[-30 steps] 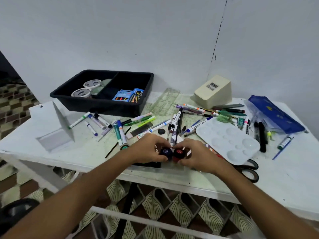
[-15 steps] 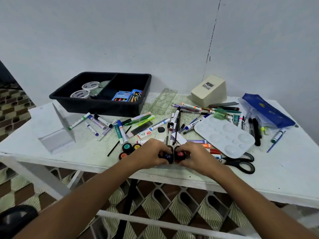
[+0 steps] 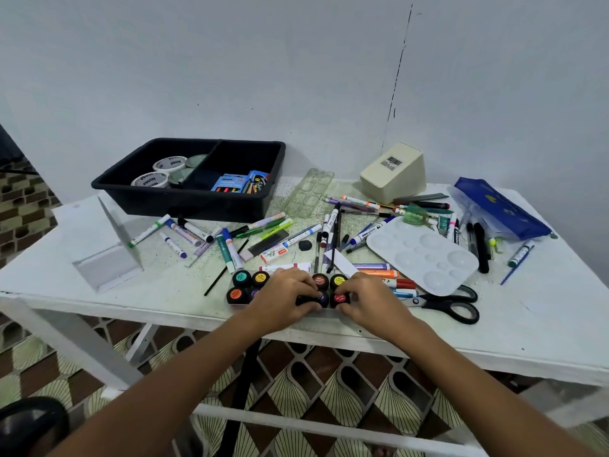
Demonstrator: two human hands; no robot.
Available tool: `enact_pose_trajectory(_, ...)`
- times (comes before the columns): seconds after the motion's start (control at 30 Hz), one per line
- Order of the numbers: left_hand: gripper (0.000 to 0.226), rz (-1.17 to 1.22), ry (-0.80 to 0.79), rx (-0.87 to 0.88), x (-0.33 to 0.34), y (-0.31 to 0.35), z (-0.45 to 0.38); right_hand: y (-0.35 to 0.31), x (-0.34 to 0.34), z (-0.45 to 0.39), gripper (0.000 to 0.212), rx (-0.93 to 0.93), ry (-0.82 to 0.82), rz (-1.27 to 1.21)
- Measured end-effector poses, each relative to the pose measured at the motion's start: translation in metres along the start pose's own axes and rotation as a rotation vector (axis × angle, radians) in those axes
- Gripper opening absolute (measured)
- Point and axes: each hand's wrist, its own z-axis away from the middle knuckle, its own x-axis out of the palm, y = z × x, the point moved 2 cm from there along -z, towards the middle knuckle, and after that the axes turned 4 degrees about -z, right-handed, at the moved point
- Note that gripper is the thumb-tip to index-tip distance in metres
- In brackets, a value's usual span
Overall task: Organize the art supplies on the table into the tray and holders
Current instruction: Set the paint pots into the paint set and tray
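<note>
I see a white table [image 3: 494,341] carrying a black tray [image 3: 197,206], scattered markers [image 3: 227,247], paint pots [image 3: 242,278], palette [image 3: 421,255], scissors [image 3: 451,305], and a blue pouch [image 3: 497,209].

Black two-compartment tray [image 3: 194,206] sat upper left of centre; its left compartment held two white tape rolls [image 3: 160,171], its right a blue neon marker box [image 3: 229,184]. Cream holder [image 3: 393,174] stood upper right of centre, tilted, barcode label on top. White holder [image 3: 108,249] lay at the left. Small black-capped paint pots [image 3: 250,286] with coloured labels sat grouped at lower centre, partly hidden. Loose markers and pens [image 3: 273,232] lay scattered across the middle of the frame. White palette [image 3: 421,255] lay flat right of centre, black-handled scissors [image 3: 443,303] just below it, their blades under its edge. Blue pencil pouch [image 3: 497,209] lay at the right.
</note>
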Motion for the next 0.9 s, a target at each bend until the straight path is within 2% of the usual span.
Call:
enact_pose_trajectory(0.13,0.022,-0.026,0.145,-0.038,-0.003,-0.001,0.005,-0.001,0.003,0.001,0.025,0.022,0.015,0.001)
enact_pose_trajectory(0.33,0.02,0.012,0.118,-0.007,-0.003,-0.008,0.009,-0.005,0.003,-0.001,0.023,0.071,0.02,0.059)
enact_pose_trajectory(0.47,0.037,-0.073,0.078,0.051,-0.006,-0.012,0.012,-0.012,0.001,-0.006,0.021,0.073,0.015,0.192)
enact_pose_trajectory(0.57,0.049,-0.122,0.097,0.005,-0.01,-0.018,0.017,-0.017,0.004,-0.009,0.021,0.035,0.017,0.207)
enact_pose_trajectory(0.77,0.078,-0.206,-0.074,-0.093,-0.004,-0.032,0.031,-0.017,0.003,-0.01,0.021,-0.027,0.013,0.243)
enact_pose_trajectory(0.9,0.077,-0.19,-0.062,-0.094,0.0,-0.034,0.034,-0.019,0.002,-0.016,0.019,-0.039,-0.044,0.249)
